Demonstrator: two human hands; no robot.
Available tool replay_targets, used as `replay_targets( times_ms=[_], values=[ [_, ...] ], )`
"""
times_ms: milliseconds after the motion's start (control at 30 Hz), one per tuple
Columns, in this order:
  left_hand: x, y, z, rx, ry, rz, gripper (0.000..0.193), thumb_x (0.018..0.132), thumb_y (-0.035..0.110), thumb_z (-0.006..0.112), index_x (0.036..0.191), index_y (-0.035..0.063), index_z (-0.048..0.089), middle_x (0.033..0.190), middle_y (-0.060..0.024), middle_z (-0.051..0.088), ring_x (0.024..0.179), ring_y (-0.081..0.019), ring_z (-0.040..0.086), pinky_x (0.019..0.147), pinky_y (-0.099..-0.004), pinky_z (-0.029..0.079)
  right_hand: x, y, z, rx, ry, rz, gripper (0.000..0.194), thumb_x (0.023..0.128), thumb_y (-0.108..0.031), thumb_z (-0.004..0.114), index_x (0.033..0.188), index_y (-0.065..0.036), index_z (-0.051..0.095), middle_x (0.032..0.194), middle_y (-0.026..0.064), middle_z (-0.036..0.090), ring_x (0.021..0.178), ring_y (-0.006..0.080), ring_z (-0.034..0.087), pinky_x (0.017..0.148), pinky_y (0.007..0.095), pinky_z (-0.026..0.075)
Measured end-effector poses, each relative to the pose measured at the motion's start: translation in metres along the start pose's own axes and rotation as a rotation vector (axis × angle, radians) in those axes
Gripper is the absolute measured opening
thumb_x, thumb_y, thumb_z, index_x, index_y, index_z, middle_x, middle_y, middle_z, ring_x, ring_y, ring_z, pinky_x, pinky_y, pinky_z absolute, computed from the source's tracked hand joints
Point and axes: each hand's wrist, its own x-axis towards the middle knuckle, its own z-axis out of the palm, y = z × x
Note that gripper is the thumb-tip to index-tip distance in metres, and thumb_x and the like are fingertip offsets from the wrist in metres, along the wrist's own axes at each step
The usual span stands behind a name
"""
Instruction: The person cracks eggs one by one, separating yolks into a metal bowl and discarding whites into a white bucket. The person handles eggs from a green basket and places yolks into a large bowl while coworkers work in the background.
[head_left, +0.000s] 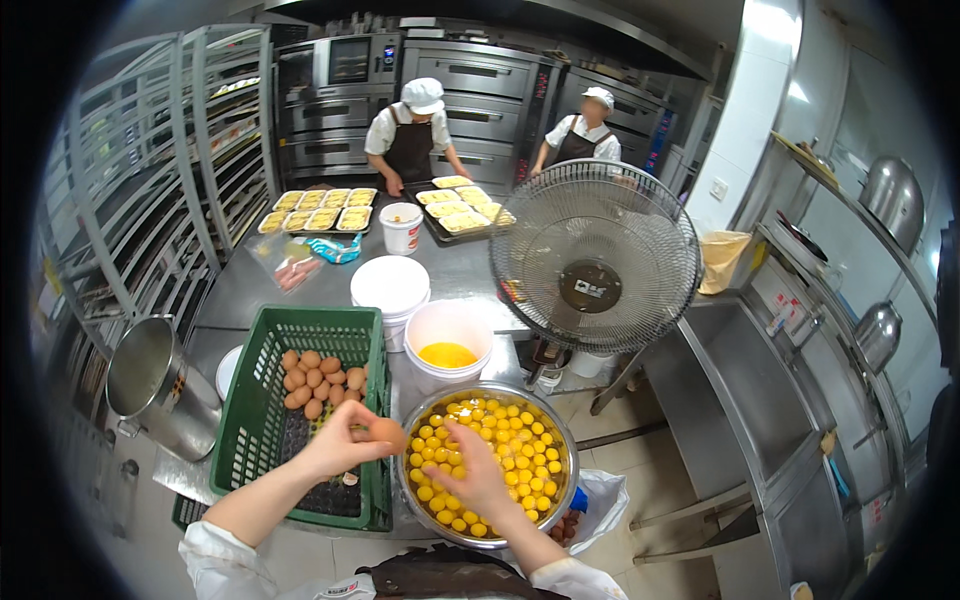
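My left hand (346, 444) grips a brown egg (388, 433) between thumb and fingers, close to the left rim of a large steel bowl (571, 459). Many raw egg yolks (512, 462) lie in clear egg white in the bowl. Above them is my right hand (474, 474), its thumb and fingers apart and nothing held. On the left stands a green plastic crate (374, 330) with a pile of brown eggs (322, 380) on dark egg trays (330, 495). Behind the bowl, a white bucket (448, 315) contains yellow liquid egg.
A lidded white bucket (390, 285) and filled food trays (321, 218) stand on the steel table. A large fan (592, 259) is at the right, a steel pot (161, 382) at the left. Eggshells (564, 528) lie in a bag beside the bowl. Two co-workers (409, 139) are across the table.
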Motion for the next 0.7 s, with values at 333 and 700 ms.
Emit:
replay_targets(
  times_ms=[333,700],
  values=[
    [-0.030,-0.029,-0.064,-0.059,0.270,0.037,0.022,0.089,0.008,0.064,0.103,0.0033,0.048,0.094,-0.0057,0.060,0.083,-0.0126,0.062,0.072,-0.0261,0.052,0.034,-0.014,0.083,0.234,0.069,0.107,0.048,0.082,-0.022,0.072,0.117,0.001,0.050,0.108,0.0179,0.057,0.096,0.0328,0.058,0.084,0.0361,0.048],
    [0.044,-0.088,-0.148,0.847,0.209,0.106,0.022,0.082,0.018,0.067,0.097,0.0047,0.058,0.084,-0.0066,0.063,0.078,-0.0227,0.063,0.070,-0.0353,0.052,0.028,0.025,0.085,0.372,0.175,0.304,0.047,0.079,-0.012,0.073,0.118,-0.001,0.048,0.108,0.0140,0.056,0.095,0.0232,0.058,0.083,0.0332,0.048]
  ],
)
